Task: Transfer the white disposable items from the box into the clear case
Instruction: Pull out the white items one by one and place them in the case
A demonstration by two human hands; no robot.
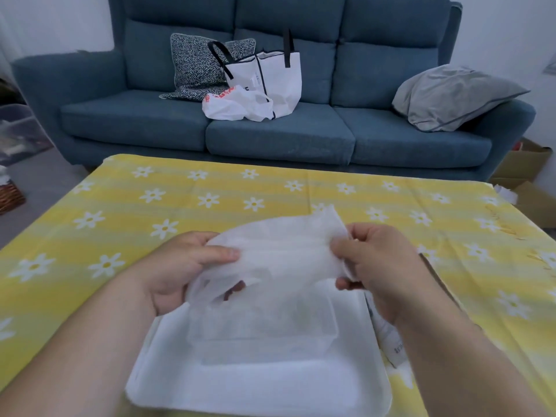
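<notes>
Sheet: you hold a thin white sheet (pixel 279 254) in the air just above the clear case (pixel 264 353), stretched between both hands, its lower edge drooping toward the case
Left hand: your left hand (pixel 180 266) grips the sheet's left end, with the thumb pressed on top and the fingers curled beneath, showing dimly through the fabric
Right hand: your right hand (pixel 379 266) pinches the sheet's right end, and the edge bunches between thumb and fingers
Case: the case sits on a flat white piece with rounded corners (pixel 240 392), which lies on the yellow daisy tablecloth (pixel 120 212); you cannot tell what is inside the case
Box: just right of the case, partly under your right forearm, only a white edge of the box (pixel 388 335) shows
Writing on box: small dark print on its side, too blurred to read
Far beyond the case: a blue sofa (pixel 270 133) carries a white tote bag (pixel 276 79) with black handles and a small label you cannot read
Beyond the case, below the tote: a white plastic bag (pixel 234 106) with red lettering, not legible
Beyond the case, to its left: a black-and-white patterned cushion (pixel 195 64)
Beyond the case, to its right: a grey pillow (pixel 451 97)
</notes>
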